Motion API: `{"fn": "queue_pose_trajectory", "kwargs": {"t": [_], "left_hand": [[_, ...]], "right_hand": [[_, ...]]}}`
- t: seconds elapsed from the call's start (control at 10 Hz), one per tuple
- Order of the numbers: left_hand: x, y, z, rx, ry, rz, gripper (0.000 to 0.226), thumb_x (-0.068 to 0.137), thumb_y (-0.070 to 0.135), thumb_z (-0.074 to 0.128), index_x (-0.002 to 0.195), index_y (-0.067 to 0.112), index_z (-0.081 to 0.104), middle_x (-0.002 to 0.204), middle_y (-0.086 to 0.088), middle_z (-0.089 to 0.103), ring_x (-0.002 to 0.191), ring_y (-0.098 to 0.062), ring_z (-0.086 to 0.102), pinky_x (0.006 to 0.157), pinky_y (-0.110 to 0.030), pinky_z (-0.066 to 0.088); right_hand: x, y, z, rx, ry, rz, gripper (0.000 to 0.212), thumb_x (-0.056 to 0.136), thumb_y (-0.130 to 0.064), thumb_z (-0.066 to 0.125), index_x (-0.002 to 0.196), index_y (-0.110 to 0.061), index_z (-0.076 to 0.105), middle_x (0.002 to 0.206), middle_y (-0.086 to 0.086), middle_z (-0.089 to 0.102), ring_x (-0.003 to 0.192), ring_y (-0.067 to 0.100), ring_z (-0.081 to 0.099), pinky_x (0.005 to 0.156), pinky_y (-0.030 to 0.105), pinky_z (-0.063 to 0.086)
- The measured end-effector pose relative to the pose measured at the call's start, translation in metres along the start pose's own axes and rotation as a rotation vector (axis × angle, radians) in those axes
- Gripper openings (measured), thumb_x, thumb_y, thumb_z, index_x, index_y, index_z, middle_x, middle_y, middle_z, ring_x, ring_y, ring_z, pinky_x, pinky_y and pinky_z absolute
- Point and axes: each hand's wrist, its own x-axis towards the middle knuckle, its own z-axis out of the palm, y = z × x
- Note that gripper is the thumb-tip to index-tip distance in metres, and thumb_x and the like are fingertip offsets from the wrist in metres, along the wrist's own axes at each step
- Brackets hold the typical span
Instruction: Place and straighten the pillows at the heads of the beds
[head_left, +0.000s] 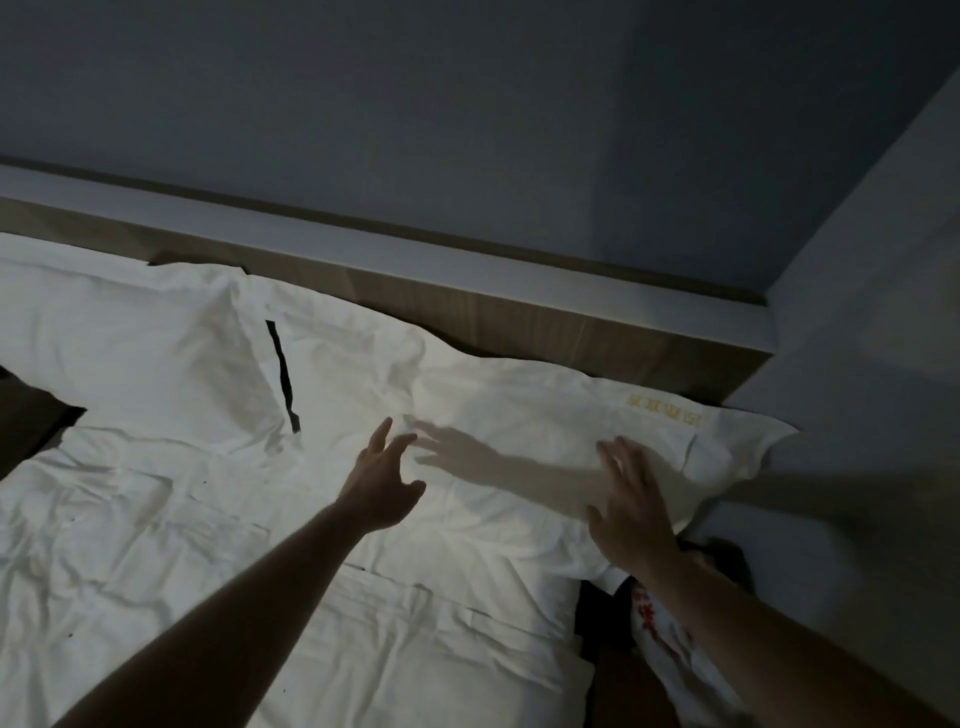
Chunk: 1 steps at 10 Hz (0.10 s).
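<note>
Pillows (519, 415) lie on rumpled white bedding (156, 545) against a wooden headboard (519, 312).

Wall (415, 104): dark grey-blue, filling the top of the view, meeting a paler side wall (872, 322) in a corner at right.
Headboard (519, 306): light wood panel with a pale ledge on top, running diagonally from upper left to right.
Bag (670, 644): white with red print, partly hidden, low at right against something dark.
Light: dim room.
</note>
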Motion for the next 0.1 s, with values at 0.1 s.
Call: {"fn": "queue_pose_trajectory", "kwargs": {"t": [0.1], "left_hand": [[-0.0315,-0.0049,0.0007,0.009,0.057,0.055,0.069,0.088,0.03,0.076,0.15,0.024,0.048,0.172,-0.005,0.015,0.149,-0.032,0.039,0.116,-0.044,0.042]], "right_hand": [[-0.0177,-0.0109,-0.0017,0.237,-0.126,0.003,0.081,0.099,-0.026,0.063,0.167,-0.02,0.019,0.175,0.006,0.017,0.162,0.028,0.015,0.129,0.042,0.023]]}}
